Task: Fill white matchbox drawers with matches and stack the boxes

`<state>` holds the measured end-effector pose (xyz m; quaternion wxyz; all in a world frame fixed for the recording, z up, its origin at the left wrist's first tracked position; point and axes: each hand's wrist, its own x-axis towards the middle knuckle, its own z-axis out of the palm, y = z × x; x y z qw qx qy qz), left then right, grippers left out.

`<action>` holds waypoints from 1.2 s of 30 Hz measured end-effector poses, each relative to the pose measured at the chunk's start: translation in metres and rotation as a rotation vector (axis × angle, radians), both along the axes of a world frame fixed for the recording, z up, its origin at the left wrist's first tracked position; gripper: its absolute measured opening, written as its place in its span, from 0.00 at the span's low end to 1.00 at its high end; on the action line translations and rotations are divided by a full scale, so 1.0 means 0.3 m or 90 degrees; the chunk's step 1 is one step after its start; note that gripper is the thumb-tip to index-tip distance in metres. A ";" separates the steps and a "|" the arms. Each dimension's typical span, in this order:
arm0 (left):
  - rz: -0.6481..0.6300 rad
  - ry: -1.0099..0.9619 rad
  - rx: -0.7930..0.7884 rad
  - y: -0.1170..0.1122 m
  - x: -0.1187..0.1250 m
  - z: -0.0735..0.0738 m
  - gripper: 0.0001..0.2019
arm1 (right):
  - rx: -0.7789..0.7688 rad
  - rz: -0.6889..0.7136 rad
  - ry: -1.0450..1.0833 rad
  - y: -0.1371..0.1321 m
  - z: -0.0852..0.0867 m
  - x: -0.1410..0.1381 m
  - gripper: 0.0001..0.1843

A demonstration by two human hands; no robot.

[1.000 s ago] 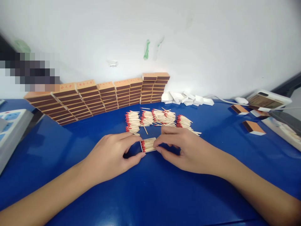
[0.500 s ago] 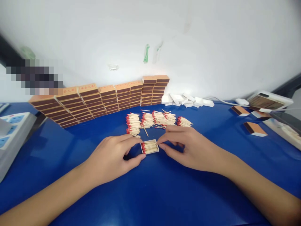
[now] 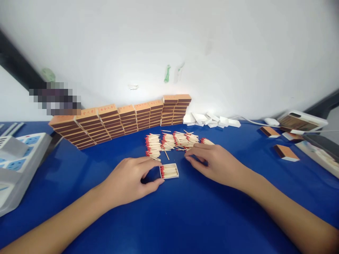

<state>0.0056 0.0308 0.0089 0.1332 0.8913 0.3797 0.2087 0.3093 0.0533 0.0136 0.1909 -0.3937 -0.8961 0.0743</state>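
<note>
A small white matchbox tray lies on the blue table, filled with red-headed matches. My left hand grips the tray's left end between thumb and forefinger. Just right of the tray, my right hand hovers low with thumb and forefinger a little apart; no match shows between them. Beyond both hands lie loose heaps of matches, their heads mostly pointing left. The right-hand heap is partly covered by my right hand.
Stacked matchboxes line the wall at the back left. White empty trays are piled beside them. Loose matchboxes, a cable and a phone-like device are on the right. A power strip stands at the left.
My right hand has drawn away from the tray's right end, up and to the right towards the match heaps. My left hand stays on the tray. The view has tilted slightly upward.
</note>
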 end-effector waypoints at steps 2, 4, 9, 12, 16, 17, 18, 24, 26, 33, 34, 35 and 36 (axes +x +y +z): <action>-0.007 -0.004 -0.007 -0.004 0.002 0.003 0.15 | -0.005 0.003 -0.006 0.002 -0.005 0.000 0.11; -0.008 -0.001 -0.019 -0.007 0.005 0.004 0.18 | -0.011 0.001 -0.004 0.003 -0.006 0.000 0.11; 0.003 -0.004 -0.017 -0.008 0.012 0.001 0.16 | -0.029 -0.025 0.025 0.006 0.007 0.004 0.11; 0.008 -0.006 -0.017 -0.008 0.011 0.000 0.15 | -0.028 -0.037 0.047 0.005 0.012 0.010 0.12; 0.007 -0.006 -0.009 -0.008 0.005 0.006 0.15 | -0.013 -0.132 0.147 0.038 0.034 0.021 0.12; 0.009 -0.006 -0.008 -0.009 0.004 0.008 0.15 | -0.008 -0.176 0.186 0.061 0.048 0.023 0.12; 0.011 -0.007 -0.006 -0.009 0.003 0.009 0.15 | -0.008 -0.225 0.226 0.090 0.066 0.024 0.12; 0.027 -0.004 -0.004 -0.006 0.000 0.009 0.16 | -0.131 -0.454 0.461 0.327 0.218 -0.017 0.19; 0.031 -0.012 -0.007 -0.004 -0.003 0.013 0.16 | -0.161 -0.479 0.469 0.386 0.257 -0.044 0.21; 0.032 -0.030 0.031 -0.001 -0.011 0.026 0.14 | -0.272 -0.510 0.461 0.478 0.274 -0.090 0.20; 0.033 -0.031 0.037 0.000 -0.013 0.024 0.14 | -0.273 -0.507 0.469 0.483 0.273 -0.087 0.18; 0.037 -0.031 0.045 0.001 -0.015 0.023 0.15 | -0.269 -0.504 0.480 0.485 0.274 -0.081 0.17; 0.041 -0.032 0.054 0.002 -0.017 0.021 0.15 | -0.260 -0.501 0.493 0.481 0.278 -0.074 0.17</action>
